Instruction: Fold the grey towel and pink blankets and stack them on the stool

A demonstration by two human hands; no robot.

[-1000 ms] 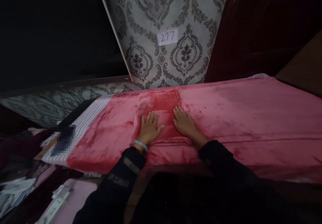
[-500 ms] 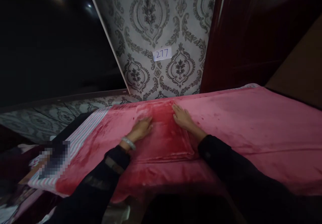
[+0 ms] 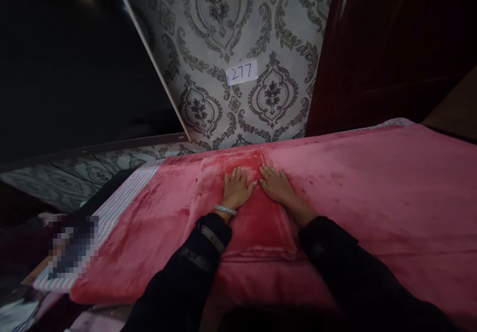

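A folded red plush cloth (image 3: pixel 257 227) lies on a wide pink plush blanket (image 3: pixel 372 193) that covers a raised surface. My left hand (image 3: pixel 237 189), with a pale bangle at the wrist, lies flat on the far part of the folded cloth, fingers stretched out. My right hand (image 3: pixel 278 185) rests flat beside it on the cloth's right edge, fingers spread, thumbs nearly touching. Both arms are in dark sleeves. Neither hand holds anything.
A striped sheet (image 3: pixel 119 193) shows under the blanket at the left. Behind stands a grey patterned wall (image 3: pixel 208 98) with a paper label reading 277 (image 3: pixel 242 72). A dark red curtain (image 3: pixel 391 48) hangs at the right. The left side is dark.
My left hand slid from the cloth's left edge to its middle, flat beside my right hand. The right hand stayed near the cloth's right edge. The camera view shifted slightly.
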